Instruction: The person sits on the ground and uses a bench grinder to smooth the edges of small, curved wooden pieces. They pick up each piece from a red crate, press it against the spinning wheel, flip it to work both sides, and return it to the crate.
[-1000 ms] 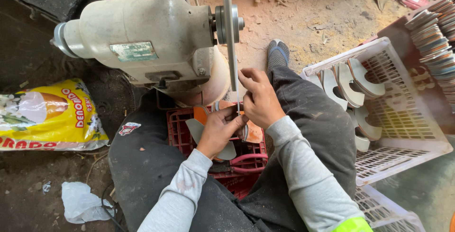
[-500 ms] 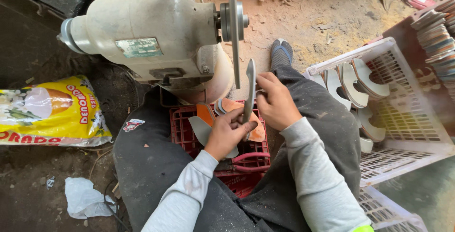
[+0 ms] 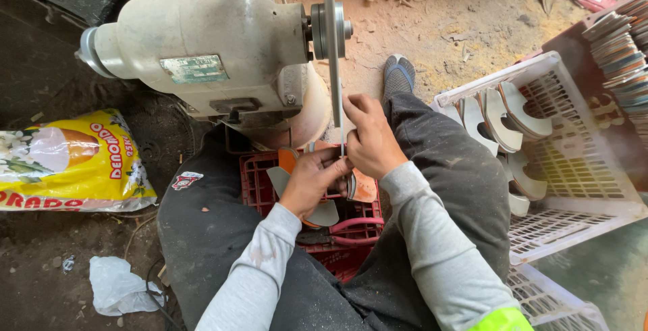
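Note:
Both my hands meet just below the cream-coloured motor machine [image 3: 202, 54], at its thin vertical belt or wheel [image 3: 331, 67]. My right hand [image 3: 370, 143] pinches a thin grey curved piece [image 3: 350, 186], seen edge-on, against that thin wheel. My left hand [image 3: 312, 181] grips the same piece from below and the left. The piece is mostly hidden between my fingers. Under the hands a red crate [image 3: 260, 182] sits between my knees, with grey and orange cut pieces [image 3: 325, 213] and pink-handled pliers [image 3: 352, 225] in it.
A white plastic crate [image 3: 574, 189] at the right holds several curved grey pieces [image 3: 503, 111]. A stack of flat pieces [image 3: 621, 40] stands at the far right. A yellow bag [image 3: 67, 162] and a white plastic scrap [image 3: 118, 287] lie on the dirt floor at left.
Half a second ago my right hand held the piece up beside the wheel. Now both hands are closer together and lower, with the piece at the wheel's lower edge.

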